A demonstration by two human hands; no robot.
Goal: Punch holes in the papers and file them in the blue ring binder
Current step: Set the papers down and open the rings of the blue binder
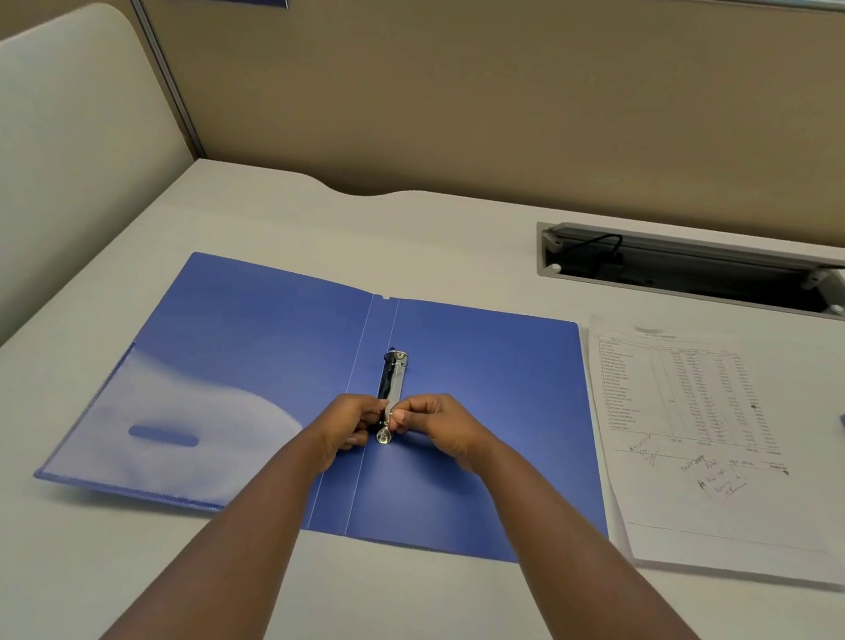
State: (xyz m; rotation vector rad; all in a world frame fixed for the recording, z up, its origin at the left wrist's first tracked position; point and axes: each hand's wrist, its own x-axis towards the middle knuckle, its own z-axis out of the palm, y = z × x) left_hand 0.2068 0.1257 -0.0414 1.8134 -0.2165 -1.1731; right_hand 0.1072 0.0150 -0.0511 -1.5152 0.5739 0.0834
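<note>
I'm seeing both arms reaching forward, my left hand (346, 423) and right hand (438, 427) pinching the shiny metal ring mechanism (390, 394) of the glossy blue ring binder (479, 402) lying open flat on the desk (317, 216), printed papers (698, 439) just beside its right edge

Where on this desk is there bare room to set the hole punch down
Bare desk lies behind the open blue ring binder, left of the cable hatch, and along the near edge either side of the arms. It is crowded at the ring mechanism, where the left hand and right hand pinch it, and rightward at the papers.
</note>
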